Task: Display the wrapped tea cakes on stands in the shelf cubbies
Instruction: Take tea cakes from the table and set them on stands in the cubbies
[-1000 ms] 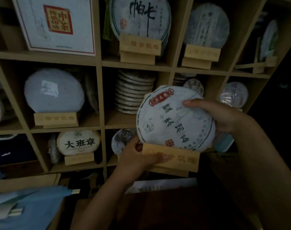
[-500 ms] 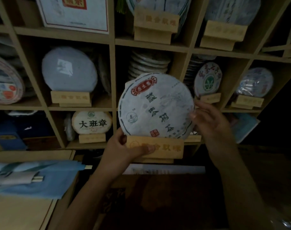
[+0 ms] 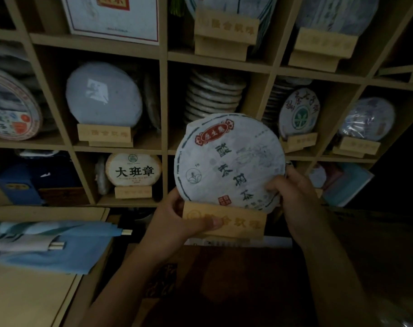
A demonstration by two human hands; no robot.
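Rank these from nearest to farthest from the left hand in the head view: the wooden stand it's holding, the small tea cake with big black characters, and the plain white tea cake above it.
1. Wooden stand: gripped by the left hand.
2. Small tea cake: bottom cubby, just up and left of the hand.
3. Plain white tea cake: middle-row cubby, higher and further left.

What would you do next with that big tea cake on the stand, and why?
Probably lift both into the cubby behind. The left hand grips the wooden stand, the right hand steadies the tea cake seated in it, and that cubby shows only a flat stack of cakes.
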